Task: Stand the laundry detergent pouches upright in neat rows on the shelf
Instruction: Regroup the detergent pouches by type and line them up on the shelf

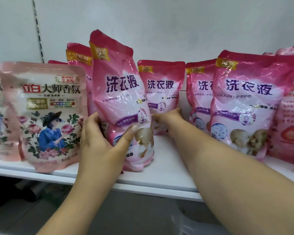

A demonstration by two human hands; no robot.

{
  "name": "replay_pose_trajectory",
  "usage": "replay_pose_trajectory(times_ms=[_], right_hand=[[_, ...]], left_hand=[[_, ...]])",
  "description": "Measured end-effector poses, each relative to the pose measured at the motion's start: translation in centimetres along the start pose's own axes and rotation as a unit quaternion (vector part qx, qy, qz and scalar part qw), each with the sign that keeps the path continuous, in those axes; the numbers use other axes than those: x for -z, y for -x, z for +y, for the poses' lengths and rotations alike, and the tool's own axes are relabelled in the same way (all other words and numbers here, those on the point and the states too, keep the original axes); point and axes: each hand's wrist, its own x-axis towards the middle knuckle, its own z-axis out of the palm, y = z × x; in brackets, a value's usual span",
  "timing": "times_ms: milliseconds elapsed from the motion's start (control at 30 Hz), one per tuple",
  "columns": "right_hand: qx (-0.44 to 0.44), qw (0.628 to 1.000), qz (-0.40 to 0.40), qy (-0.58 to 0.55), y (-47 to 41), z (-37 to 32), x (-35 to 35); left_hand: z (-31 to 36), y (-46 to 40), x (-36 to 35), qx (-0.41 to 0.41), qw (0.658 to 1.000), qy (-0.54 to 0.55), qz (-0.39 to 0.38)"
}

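The left hand (pixel 98 141) grasps the front pink pouch (pixel 120 99) low on its side, thumb across the face and fingers wrapped behind; the pouch stands on the white shelf (pixel 159 173) near the front edge, leaning slightly left. The right hand (pixel 166 116) reaches past that pouch to the smaller-looking pouch behind it (pixel 161 85), fingers against its lower face; whether they curl round it cannot be told. Right of the front pouch stands another pink pouch (pixel 248 102), upright, with one more (pixel 199 92) behind it. Left of the front pouch stands a pale floral pouch (pixel 46 112), tilted.
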Motion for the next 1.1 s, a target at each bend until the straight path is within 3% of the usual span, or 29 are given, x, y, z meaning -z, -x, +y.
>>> replay_pose_trajectory(times_ms=[267,433,667,800,900,1000,1100], right_hand=[[0.073,0.996,0.048,0.004,0.0,0.5,0.6],[0.068,0.996,0.044,0.034,0.7,0.4,0.7],[0.033,0.998,0.045,-0.01,3.9,-1.8,1.6],[0.139,0.982,0.023,-0.126,8.9,-3.3,4.1],[0.271,0.947,0.067,-0.156,13.8,-2.4,7.9],[0.323,0.927,0.189,-0.003,15.8,0.0,12.0],[0.206,0.931,0.249,0.171,14.8,2.4,14.2]], left_hand=[[-0.2,0.0,0.0,-0.012,1.0,0.003,0.008],[-0.2,-0.1,0.0,-0.011,1.0,0.007,0.003],[-0.2,-0.2,0.0,-0.003,1.0,0.023,0.0],[0.1,-0.2,0.0,0.0,0.999,0.034,-0.004],[-0.1,-0.3,0.1,-0.003,0.999,0.035,-0.006],[-0.3,-0.4,0.1,-0.007,0.999,0.03,-0.007],[-0.3,-0.4,0.1,-0.007,0.999,0.035,-0.008]])
